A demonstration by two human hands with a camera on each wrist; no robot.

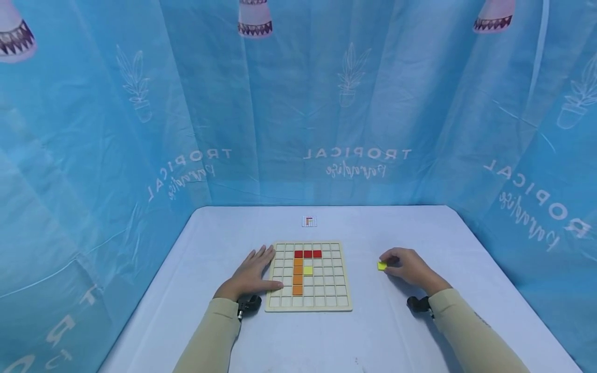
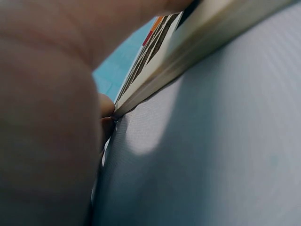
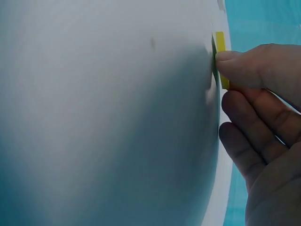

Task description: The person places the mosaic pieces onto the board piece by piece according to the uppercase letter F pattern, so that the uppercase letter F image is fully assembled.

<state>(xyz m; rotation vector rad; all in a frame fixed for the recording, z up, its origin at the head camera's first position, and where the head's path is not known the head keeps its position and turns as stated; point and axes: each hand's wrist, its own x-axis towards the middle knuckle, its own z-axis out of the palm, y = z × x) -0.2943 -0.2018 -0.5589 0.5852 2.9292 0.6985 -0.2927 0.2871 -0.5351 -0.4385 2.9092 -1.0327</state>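
Observation:
A cream grid board [image 1: 309, 310] lies flat on the table. It carries three red tiles [image 1: 308, 254] in a row, several orange tiles [image 1: 297, 280] in a column below the leftmost red one, and a single yellow square tile [image 1: 308, 270] beside that column. My left hand [image 1: 249, 274] rests at the board's left side, fingers extended along its edge and thumb over its face. To the right of the board, my right hand [image 1: 412, 268] pinches another yellow tile [image 1: 382, 266] between thumb and finger. The right wrist view shows this yellow tile [image 3: 222, 40] edge-on, close to the white surface.
A small printed card [image 1: 309, 221] with a similar coloured pattern lies behind the board. White cloth covers the table [image 1: 382, 331]. Blue curtains [image 1: 298, 119] enclose its back and both sides.

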